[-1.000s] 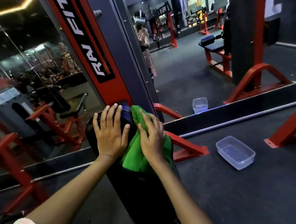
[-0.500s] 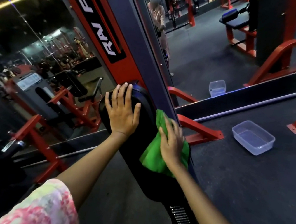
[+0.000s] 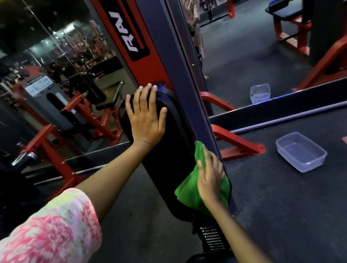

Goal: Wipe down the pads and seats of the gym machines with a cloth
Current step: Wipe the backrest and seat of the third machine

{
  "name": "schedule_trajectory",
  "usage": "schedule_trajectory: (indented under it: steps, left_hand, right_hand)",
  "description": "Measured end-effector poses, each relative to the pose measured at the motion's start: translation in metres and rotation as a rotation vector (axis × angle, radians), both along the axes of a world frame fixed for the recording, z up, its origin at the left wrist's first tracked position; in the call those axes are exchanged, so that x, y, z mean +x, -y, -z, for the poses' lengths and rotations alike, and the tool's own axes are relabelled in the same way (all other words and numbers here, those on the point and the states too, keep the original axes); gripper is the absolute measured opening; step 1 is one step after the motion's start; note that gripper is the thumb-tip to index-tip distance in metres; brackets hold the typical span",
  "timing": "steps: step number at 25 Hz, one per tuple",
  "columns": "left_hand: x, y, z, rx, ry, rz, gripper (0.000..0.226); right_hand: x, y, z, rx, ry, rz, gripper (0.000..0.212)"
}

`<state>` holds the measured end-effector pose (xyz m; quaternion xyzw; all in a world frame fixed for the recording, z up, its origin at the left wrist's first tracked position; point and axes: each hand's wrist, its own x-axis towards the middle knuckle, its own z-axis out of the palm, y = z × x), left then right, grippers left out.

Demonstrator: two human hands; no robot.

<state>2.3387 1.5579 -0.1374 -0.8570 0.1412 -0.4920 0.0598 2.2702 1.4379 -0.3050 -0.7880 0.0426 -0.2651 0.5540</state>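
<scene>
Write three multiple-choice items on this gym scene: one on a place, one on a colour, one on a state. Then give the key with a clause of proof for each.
1. Where does the clear plastic container stand?
A. on the floor mat to the right of the machine
B. on the seat
C. on top of the back pad

2. What colour is the cloth?
A. white
B. green
C. blue

3. How does the left hand lie?
A. clenched round the cloth
B. hanging clear of the machine
C. flat, fingers straight, on the upper part of the back pad

Key: 1 A, it stands on the dark floor right of the red frame. 2 B, the cloth under the right hand is bright green. 3 C, its palm rests on the black pad near the top, while the right hand presses the cloth lower down.
</scene>
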Motion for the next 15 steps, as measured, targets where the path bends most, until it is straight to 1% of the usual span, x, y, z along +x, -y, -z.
schedule_trajectory:
  steps: [3,5,7,9,12,13,15]
  left_hand:
    - [0.001,0.001,-0.001,0.003,0.010,0.000,0.054]
    - [0.000,0.001,0.000,0.009,0.017,-0.003,0.054]
    - [0.000,0.001,0.000,0.004,0.014,0.000,0.053]
    - [0.000,0.002,0.001,-0.007,0.008,0.000,0.053]
    - [0.001,0.003,0.001,-0.009,0.009,-0.012,0.053]
    - [0.001,0.003,0.001,-0.010,0.010,-0.010,0.052]
    - [0.002,0.003,0.003,-0.013,0.018,-0.006,0.052]
  right_hand:
    - [0.015,-0.003,-0.051,0.010,0.058,-0.009,0.054]
    - [0.016,-0.005,-0.058,-0.027,0.096,0.000,0.051]
    - [0.010,-0.005,-0.035,-0.094,0.129,0.027,0.048]
    - [-0.005,-0.006,0.011,-0.118,0.082,0.046,0.045]
    - [-0.036,-0.002,0.083,-0.033,-0.096,0.026,0.049]
    - [-0.042,-0.002,0.094,0.017,-0.143,0.011,0.053]
    - [-0.042,-0.005,0.090,0.116,-0.218,-0.009,0.059]
